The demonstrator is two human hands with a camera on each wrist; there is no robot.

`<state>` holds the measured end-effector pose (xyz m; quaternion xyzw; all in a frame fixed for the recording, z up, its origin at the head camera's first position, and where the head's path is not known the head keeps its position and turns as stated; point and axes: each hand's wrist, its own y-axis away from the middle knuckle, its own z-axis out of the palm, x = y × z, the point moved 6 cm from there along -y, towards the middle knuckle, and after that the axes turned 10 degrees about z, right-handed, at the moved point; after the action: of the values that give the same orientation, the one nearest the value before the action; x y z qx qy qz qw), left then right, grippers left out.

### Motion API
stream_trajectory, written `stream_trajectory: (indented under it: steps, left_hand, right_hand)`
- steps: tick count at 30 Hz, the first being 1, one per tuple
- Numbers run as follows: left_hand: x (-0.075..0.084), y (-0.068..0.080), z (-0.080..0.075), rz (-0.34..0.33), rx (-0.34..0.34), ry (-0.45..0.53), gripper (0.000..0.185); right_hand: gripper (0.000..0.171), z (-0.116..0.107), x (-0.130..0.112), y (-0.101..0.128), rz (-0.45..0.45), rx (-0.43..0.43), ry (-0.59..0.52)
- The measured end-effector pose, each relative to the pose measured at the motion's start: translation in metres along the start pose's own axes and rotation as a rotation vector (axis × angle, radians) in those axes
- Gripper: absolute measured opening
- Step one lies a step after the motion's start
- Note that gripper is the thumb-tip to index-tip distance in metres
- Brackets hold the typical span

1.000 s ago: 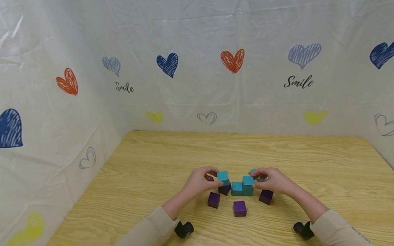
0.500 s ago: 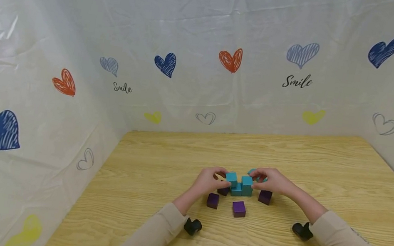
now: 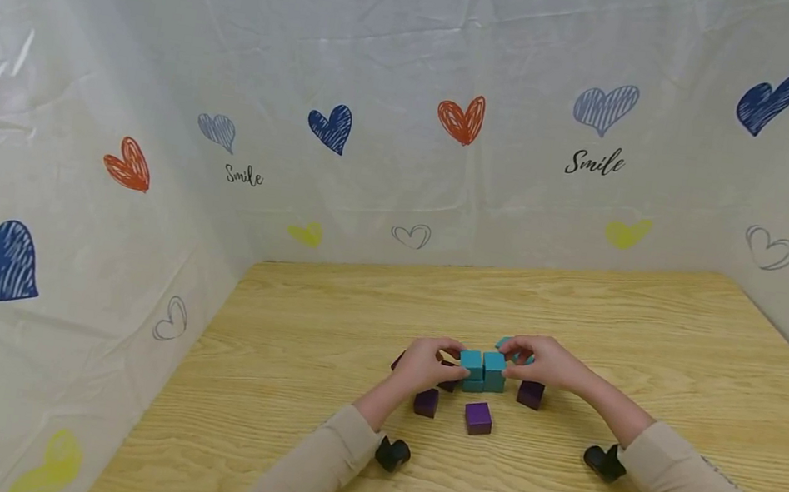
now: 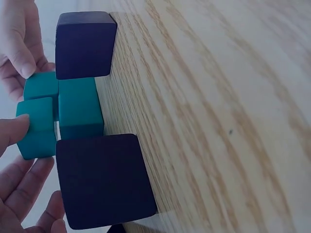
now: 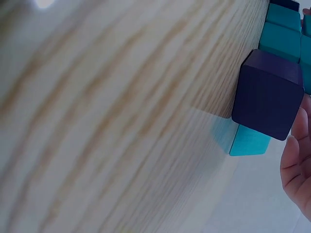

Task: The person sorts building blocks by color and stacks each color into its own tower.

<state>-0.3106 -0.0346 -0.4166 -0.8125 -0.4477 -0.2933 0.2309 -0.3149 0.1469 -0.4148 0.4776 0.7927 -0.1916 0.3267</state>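
Note:
My left hand (image 3: 421,365) pinches a teal block (image 3: 471,363) between thumb and fingers. It sits right over a lower teal block (image 3: 472,386), and in the left wrist view a thin gap shows between the held block (image 4: 36,128) and the blocks below. Beside it, my right hand (image 3: 546,361) grips the upper teal block (image 3: 495,364) of the right-hand stack with thumb and fingertips. Behind the right fingers another teal block (image 3: 504,343) shows only in part; the right wrist view shows a teal block (image 5: 249,141) standing apart.
Several purple blocks lie around the teal ones: one in front (image 3: 479,418), one front left (image 3: 426,403), one on the right (image 3: 530,394). Others are partly hidden by my left hand. The wooden table (image 3: 325,312) ends at a heart-printed white curtain (image 3: 373,184).
My left hand has carried its teal block rightward and slightly down, from over a purple block to over the lower teal block, beside the right-hand stack. My right hand has stayed in place.

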Motion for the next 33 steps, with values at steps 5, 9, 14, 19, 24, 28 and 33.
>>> stream_trajectory:
  steps: [5, 9, 14, 19, 24, 28, 33]
  left_hand:
    - [0.0005, -0.0013, 0.0022, 0.009, -0.010, -0.008, 0.035]
    - [0.0001, -0.0029, 0.0032, 0.017, -0.014, -0.029, 0.035]
    - [-0.0005, -0.0040, 0.0033, 0.014, -0.020, -0.038, 0.035]
    - [-0.0013, -0.0044, 0.0037, 0.000, -0.026, -0.016, 0.038]
    - [-0.0021, -0.0043, 0.0035, -0.026, -0.022, 0.020, 0.040]
    - [-0.0021, -0.0041, 0.0032, -0.032, -0.014, 0.031, 0.037]
    - [-0.0004, -0.0030, 0.0027, -0.017, -0.007, 0.043, 0.035]
  right_hand:
    - [0.034, 0.0003, 0.0010, -0.0001, 0.005, -0.001, -0.004]
    - [0.034, 0.0004, 0.0008, -0.0003, 0.005, 0.000, -0.003]
    - [0.034, 0.0001, 0.0009, -0.0006, 0.004, 0.003, -0.001]
    - [0.034, 0.0000, 0.0026, -0.0013, 0.003, 0.003, 0.003]
    - [0.034, 0.0002, 0.0036, -0.0015, 0.010, 0.000, -0.015]
    - [0.033, 0.0005, 0.0036, -0.0016, 0.016, 0.002, -0.023]
    - [0.034, 0.0009, 0.0040, -0.0017, 0.026, 0.010, -0.021]
